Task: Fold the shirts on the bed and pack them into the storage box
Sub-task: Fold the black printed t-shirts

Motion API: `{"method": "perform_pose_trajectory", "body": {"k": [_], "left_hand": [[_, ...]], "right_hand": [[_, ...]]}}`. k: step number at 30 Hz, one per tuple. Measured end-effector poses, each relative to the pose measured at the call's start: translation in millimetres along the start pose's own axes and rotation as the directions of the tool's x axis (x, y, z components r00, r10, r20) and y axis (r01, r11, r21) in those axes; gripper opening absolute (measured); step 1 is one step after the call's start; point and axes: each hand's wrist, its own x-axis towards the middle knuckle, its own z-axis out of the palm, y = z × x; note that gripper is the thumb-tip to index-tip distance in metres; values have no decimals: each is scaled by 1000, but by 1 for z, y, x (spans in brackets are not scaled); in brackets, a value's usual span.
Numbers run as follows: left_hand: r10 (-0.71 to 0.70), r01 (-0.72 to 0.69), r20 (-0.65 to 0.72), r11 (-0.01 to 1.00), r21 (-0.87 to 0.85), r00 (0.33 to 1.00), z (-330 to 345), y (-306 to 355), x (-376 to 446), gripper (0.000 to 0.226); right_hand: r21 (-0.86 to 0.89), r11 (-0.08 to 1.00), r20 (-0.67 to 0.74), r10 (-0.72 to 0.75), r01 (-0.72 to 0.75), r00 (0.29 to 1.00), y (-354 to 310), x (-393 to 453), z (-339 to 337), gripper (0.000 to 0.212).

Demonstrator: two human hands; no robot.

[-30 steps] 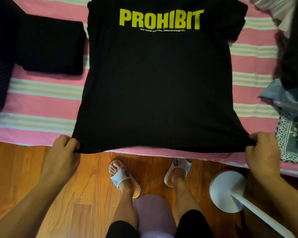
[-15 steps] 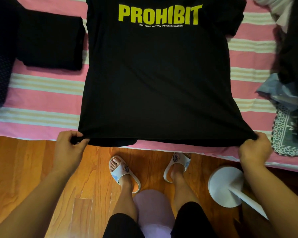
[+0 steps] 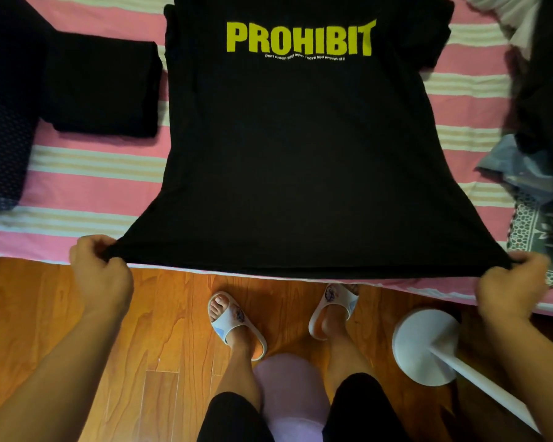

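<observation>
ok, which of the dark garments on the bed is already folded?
The plain black one left of the PROHIBIT shirt: a compact rectangle lying flat. The PROHIBIT shirt is spread open, its hem corners held by left hand and right hand.

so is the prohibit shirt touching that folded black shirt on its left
Cannot tell. In the head view the PROHIBIT shirt's sleeve edge runs right beside the folded black shirt, but both are black and no contact or gap shows plainly.

A pink striped bedsheet [image 3: 87, 173] is covering the bed above an orange wooden floor [image 3: 160, 317]. White slippers [image 3: 233, 320] are resting on the boards, just beside a round white stand base [image 3: 423, 346] whose pole is slanting toward the lower right. A pale lilac rounded object [image 3: 289, 390] is sitting between the legs.
</observation>
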Motion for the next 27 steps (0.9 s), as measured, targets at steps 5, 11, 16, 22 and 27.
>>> {"method": "perform_pose_trajectory", "body": {"k": [5,11,16,22,27], "left_hand": [[3,40,145,956,-292,989,-6,13,-12,49],[-289,363,220,761,-537,932,-35,15,-15,37],[-268,426,417,834,-350,868,-97,26,-17,29],[-263,462,523,837,-295,811,-159,37,-29,25],[-516,646,546,761,-61,660,-175,46,-46,30]], "right_hand": [[138,989,167,-78,55,983,0,-23,14,39],[206,975,306,13,-79,952,6,-48,-18,40],[345,879,461,147,-329,875,-5,-75,-89,46],[502,633,504,340,-589,794,-7,-112,-140,26],[173,598,604,563,-782,564,21,-114,-126,22]]}}
